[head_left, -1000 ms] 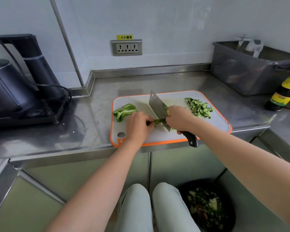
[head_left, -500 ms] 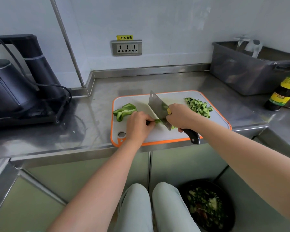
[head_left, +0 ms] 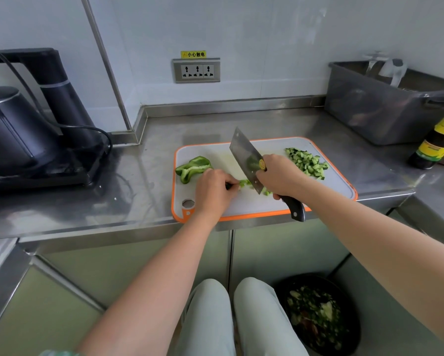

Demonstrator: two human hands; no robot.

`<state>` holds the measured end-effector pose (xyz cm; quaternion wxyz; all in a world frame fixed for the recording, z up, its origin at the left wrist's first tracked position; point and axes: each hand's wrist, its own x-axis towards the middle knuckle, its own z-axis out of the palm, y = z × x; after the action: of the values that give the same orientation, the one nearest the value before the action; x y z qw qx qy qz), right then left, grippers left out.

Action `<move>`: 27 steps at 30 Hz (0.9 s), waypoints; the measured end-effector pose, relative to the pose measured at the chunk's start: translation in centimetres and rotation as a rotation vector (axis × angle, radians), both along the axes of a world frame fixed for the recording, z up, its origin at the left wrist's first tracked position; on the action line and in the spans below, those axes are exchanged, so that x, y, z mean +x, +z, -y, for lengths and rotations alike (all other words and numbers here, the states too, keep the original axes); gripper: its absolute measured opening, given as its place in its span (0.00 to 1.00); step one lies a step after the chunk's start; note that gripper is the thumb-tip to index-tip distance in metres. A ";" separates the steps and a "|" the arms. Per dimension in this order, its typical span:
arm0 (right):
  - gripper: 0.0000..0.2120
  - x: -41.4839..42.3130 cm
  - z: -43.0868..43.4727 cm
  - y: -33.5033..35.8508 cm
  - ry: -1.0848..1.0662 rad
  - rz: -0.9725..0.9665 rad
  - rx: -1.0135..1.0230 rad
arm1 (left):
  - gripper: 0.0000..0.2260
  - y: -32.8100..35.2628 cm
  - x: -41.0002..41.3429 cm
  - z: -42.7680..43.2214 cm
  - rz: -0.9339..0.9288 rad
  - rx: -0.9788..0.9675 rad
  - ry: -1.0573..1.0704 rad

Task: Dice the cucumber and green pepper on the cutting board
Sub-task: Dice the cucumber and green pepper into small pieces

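Atop cutting board (head_left: 331, 187), left fingers (head_left: 230, 181) pinch pepper strip (head_left: 244, 182) beside cleaver (head_left: 242, 155) gripped by right fingers (head_left: 270, 176).

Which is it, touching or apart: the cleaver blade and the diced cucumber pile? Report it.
Apart. The head view shows bare cutting board and the right hand between the cleaver blade and the diced cucumber pile.
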<state>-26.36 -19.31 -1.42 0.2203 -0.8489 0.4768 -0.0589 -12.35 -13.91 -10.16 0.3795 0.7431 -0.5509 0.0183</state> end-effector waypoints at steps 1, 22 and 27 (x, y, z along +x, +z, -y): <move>0.03 0.0 -0.1 0.3 0.016 -0.035 0.006 | 0.02 0.0 0.0 0.0 0.007 0.005 -0.001; 0.03 0.6 -0.5 0.2 0.028 -0.119 0.031 | 0.03 -0.1 0.2 0.0 0.009 0.001 -0.006; 0.02 1.1 -0.7 -1.3 -0.021 -0.039 -0.009 | 0.02 -0.3 0.2 0.1 -0.013 -0.010 -0.011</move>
<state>-25.23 -18.60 -2.74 0.2064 -0.8457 0.4899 -0.0468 -12.15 -14.01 -10.43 0.3870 0.7382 -0.5523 0.0143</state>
